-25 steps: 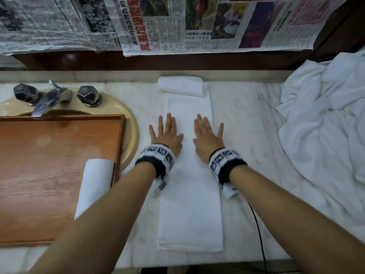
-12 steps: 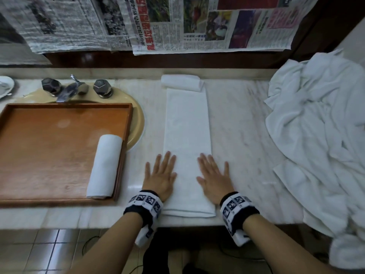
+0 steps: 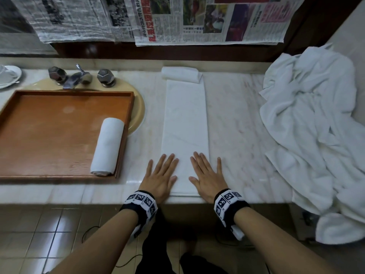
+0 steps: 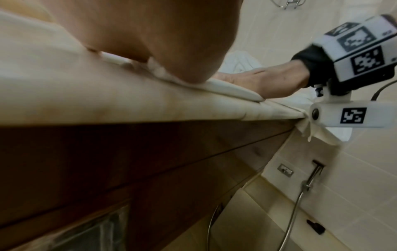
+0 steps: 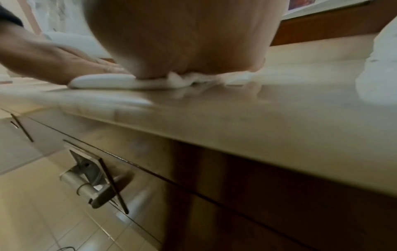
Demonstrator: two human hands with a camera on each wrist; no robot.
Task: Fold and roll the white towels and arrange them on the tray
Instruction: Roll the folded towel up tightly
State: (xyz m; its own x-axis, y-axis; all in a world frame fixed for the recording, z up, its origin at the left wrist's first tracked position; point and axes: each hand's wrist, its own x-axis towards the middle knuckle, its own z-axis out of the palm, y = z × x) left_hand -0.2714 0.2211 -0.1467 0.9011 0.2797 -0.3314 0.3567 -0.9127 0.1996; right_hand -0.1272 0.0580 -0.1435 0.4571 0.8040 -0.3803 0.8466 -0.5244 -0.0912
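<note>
A long white towel (image 3: 185, 119), folded into a narrow strip, lies flat on the marble counter (image 3: 237, 123), reaching from the back wall to the front edge. My left hand (image 3: 161, 176) and right hand (image 3: 207, 175) both press flat on its near end, fingers straight and spread. In the wrist views the towel's near edge (image 4: 219, 88) (image 5: 103, 83) shows squeezed under my palms. A rolled white towel (image 3: 107, 146) lies along the right side of the wooden tray (image 3: 49, 135). Another small folded towel (image 3: 181, 74) sits at the strip's far end.
A heap of loose white towels (image 3: 316, 125) covers the counter's right side. The tray sits over a beige sink (image 3: 138, 115) with a metal tap (image 3: 79, 78). A white dish (image 3: 8, 76) sits far left. Newspaper (image 3: 197, 18) hangs on the back wall.
Both hands have slid along the towel strip from its middle toward me and now lie at its near end by the counter's front edge. The view has pulled back.
</note>
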